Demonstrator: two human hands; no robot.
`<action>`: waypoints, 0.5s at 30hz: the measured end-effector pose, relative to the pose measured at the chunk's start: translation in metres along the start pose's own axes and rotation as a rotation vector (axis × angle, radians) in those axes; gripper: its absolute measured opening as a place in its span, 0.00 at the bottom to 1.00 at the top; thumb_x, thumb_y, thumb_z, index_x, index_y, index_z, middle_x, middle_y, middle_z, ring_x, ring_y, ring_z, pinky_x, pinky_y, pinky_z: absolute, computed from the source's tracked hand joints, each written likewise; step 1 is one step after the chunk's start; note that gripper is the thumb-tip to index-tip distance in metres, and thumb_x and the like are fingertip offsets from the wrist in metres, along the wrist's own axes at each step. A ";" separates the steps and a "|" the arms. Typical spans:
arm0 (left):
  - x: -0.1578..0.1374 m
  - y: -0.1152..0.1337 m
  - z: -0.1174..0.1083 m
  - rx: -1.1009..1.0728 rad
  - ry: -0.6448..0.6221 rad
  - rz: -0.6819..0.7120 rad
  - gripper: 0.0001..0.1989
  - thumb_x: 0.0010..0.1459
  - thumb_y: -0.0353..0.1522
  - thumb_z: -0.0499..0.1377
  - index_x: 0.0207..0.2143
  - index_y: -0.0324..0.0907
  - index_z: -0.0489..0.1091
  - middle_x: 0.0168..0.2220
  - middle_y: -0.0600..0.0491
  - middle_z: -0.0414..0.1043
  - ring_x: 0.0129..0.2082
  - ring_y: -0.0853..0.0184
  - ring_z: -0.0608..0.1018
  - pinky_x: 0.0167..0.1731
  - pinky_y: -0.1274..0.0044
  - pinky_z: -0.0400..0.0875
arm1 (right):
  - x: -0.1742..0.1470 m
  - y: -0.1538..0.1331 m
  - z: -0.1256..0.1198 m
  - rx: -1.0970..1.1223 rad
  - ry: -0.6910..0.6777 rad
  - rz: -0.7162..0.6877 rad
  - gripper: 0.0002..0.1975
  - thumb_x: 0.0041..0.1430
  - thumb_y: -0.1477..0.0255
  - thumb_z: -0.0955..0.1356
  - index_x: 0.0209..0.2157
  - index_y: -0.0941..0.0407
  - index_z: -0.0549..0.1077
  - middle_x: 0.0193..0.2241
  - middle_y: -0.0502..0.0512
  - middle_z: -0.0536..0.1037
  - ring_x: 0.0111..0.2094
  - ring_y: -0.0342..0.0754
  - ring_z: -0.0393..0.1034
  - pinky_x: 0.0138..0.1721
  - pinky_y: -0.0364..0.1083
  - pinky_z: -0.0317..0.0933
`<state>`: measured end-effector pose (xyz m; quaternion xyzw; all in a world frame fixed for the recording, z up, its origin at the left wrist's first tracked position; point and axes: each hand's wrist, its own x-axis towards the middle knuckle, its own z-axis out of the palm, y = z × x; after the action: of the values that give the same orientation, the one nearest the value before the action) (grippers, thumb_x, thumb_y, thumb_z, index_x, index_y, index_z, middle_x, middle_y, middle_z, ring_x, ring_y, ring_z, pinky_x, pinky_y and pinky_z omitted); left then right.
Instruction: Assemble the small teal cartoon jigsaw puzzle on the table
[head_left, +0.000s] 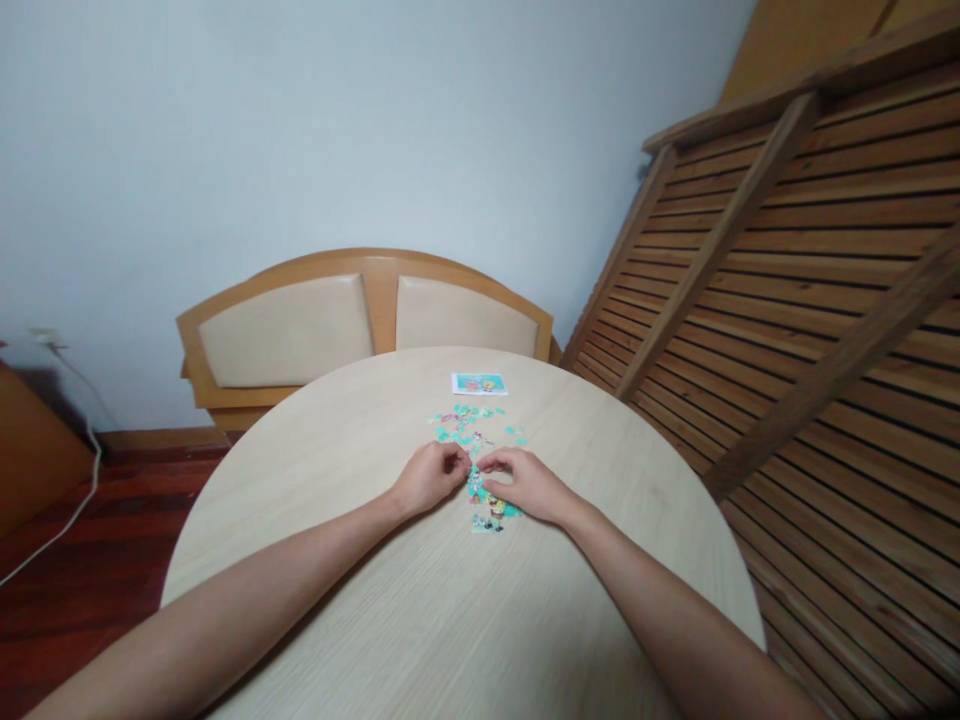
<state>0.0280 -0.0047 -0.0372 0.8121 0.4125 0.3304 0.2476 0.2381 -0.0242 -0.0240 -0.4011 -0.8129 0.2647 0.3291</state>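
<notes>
A partly joined jigsaw puzzle (493, 510) lies on the round table, with a yellow cartoon figure on a turquoise ground. At its upper left edge is my left hand (433, 478), thumb and fingers closed in a pinch; whatever is between the fingertips is too small to make out. My right hand (531, 486) reaches over the puzzle's upper right side, thumb and forefinger apart, and covers part of it. Just beyond both hands are scattered loose puzzle pieces (461, 418), mostly turquoise with some pink.
A picture card (480, 384) with a similar cartoon scene lies behind the pieces on the pale wooden table (315, 470). Past the table stands a padded headboard (289, 330) against the wall. A slatted wooden frame (795, 270) leans at the right; a white cable (94, 470) hangs at left.
</notes>
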 end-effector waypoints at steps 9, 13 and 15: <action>-0.002 0.016 -0.006 0.121 0.028 0.127 0.08 0.62 0.33 0.57 0.36 0.42 0.75 0.36 0.51 0.78 0.39 0.62 0.76 0.43 0.74 0.67 | 0.004 -0.006 0.005 0.108 0.056 0.041 0.12 0.59 0.71 0.68 0.44 0.57 0.79 0.35 0.55 0.82 0.36 0.48 0.74 0.41 0.45 0.66; -0.002 0.014 -0.006 0.120 0.044 0.094 0.08 0.62 0.33 0.56 0.37 0.42 0.74 0.36 0.50 0.77 0.39 0.62 0.76 0.41 0.74 0.68 | 0.005 -0.003 0.004 0.101 0.078 0.076 0.11 0.58 0.72 0.68 0.41 0.57 0.79 0.32 0.54 0.81 0.34 0.48 0.74 0.39 0.45 0.66; -0.002 0.012 -0.006 0.136 0.035 0.093 0.07 0.62 0.33 0.56 0.37 0.42 0.74 0.36 0.51 0.77 0.39 0.62 0.76 0.41 0.74 0.68 | 0.005 -0.002 0.004 0.134 0.097 0.119 0.10 0.57 0.73 0.68 0.39 0.58 0.79 0.32 0.54 0.81 0.34 0.48 0.75 0.40 0.45 0.66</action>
<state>0.0283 -0.0118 -0.0257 0.8394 0.4001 0.3269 0.1689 0.2321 -0.0216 -0.0236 -0.4379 -0.7513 0.3178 0.3778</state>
